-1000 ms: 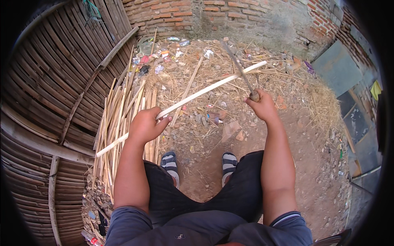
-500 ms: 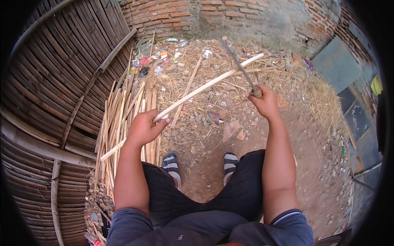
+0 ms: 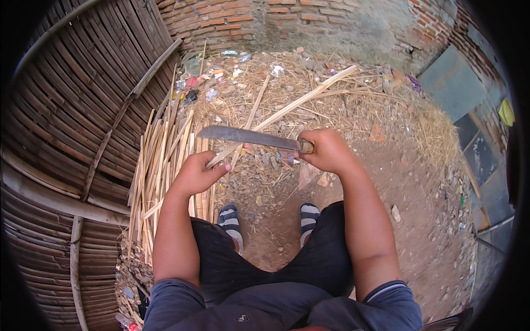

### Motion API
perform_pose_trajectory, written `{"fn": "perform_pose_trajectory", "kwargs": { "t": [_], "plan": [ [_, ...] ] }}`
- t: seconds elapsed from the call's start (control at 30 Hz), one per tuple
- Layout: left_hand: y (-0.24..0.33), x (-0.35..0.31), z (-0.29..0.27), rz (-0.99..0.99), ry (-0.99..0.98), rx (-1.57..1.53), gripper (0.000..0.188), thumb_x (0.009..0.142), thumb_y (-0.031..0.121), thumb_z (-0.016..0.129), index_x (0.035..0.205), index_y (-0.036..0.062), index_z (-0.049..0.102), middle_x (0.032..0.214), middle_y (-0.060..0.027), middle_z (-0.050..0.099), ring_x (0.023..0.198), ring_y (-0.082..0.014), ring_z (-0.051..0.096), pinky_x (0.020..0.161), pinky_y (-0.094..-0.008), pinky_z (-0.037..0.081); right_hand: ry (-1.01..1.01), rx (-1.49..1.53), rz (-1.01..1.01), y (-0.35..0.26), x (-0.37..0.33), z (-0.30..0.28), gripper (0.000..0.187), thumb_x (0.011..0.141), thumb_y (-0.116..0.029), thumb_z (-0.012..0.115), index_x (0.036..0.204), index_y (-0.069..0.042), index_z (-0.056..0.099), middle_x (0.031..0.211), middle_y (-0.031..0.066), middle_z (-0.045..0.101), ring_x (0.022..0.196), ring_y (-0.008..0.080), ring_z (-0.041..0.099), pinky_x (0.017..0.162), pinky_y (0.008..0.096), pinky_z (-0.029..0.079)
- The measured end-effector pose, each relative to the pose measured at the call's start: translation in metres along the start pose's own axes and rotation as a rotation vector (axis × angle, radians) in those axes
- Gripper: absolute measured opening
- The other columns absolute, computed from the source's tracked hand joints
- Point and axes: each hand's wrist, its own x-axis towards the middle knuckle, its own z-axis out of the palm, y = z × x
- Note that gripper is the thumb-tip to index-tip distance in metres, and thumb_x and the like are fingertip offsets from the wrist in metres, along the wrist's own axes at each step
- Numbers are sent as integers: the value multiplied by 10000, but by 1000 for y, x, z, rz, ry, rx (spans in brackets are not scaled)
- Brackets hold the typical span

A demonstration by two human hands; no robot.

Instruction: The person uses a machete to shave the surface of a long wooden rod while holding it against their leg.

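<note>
A long pale bamboo strip [image 3: 301, 100] slants from beside my left forearm up to the far right, over the littered ground. My left hand [image 3: 197, 174] is closed around its lower part, with the thumb pointing right. Fingers of my right hand [image 3: 327, 150] wrap the short wooden handle of a machete [image 3: 248, 135]. The broad dark blade points left and crosses over the strip just beyond my left hand, hiding a short piece of it. Whether blade and strip touch, I cannot tell.
Many bamboo strips [image 3: 160, 165] lie in a pile along the slatted wall [image 3: 83, 105] on the left. Straw, rubble and litter cover the ground before the brick wall [image 3: 309, 27]. My sandalled feet [image 3: 230, 223] stand on dirt. Grey panels [image 3: 452, 83] lean at the right.
The machete has swung from pointing away at the far right to lying nearly level, pointing left. My right hand has moved left and slightly nearer; my left hand keeps its hold.
</note>
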Motion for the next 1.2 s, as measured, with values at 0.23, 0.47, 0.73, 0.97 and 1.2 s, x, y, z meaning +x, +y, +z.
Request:
{"fn": "perform_pose_trajectory", "kwargs": {
  "t": [0.23, 0.47, 0.73, 0.97, 1.2],
  "plan": [
    [-2, 0, -3, 60, -121, -15, 468, 878, 449, 840, 895, 1, 705, 727, -57, 619, 687, -163, 582, 634, -357, 478, 147, 218, 343, 48, -3, -13, 337, 826, -286, 894, 1007, -41, 749, 785, 128, 715, 715, 248, 677, 690, 411, 529],
    [5, -1, -5, 38, -166, -27, 444, 888, 429, 834, 886, 10, 687, 725, -19, 580, 684, -141, 542, 626, -336, 455, 130, 131, 249, 43, -4, -8, 330, 816, -297, 890, 994, -58, 751, 803, 154, 721, 749, 297, 707, 711, 432, 544],
    [7, -8, -6, 9, -170, -15, 421, 891, 404, 833, 863, 14, 676, 718, -21, 586, 672, -137, 543, 606, -343, 450, -94, 112, 83, -1, 2, 0, 323, 818, -313, 885, 963, -64, 739, 829, 140, 725, 796, 290, 712, 720, 438, 547],
    [10, -3, -3, 39, -181, -2, 394, 889, 367, 829, 824, 23, 649, 704, -37, 583, 657, -149, 538, 605, -352, 450, 281, 280, 454, 71, -1, -8, 373, 837, -286, 882, 1028, 1, 740, 823, 126, 730, 742, 216, 676, 715, 392, 542],
    [8, -2, 2, 42, -165, -13, 359, 891, 329, 825, 829, 23, 647, 704, -35, 562, 662, -149, 515, 610, -350, 442, -89, 130, 135, 14, 4, 5, 319, 816, -283, 878, 1011, -60, 759, 849, 152, 749, 788, 288, 729, 744, 434, 557]
  ]
}}
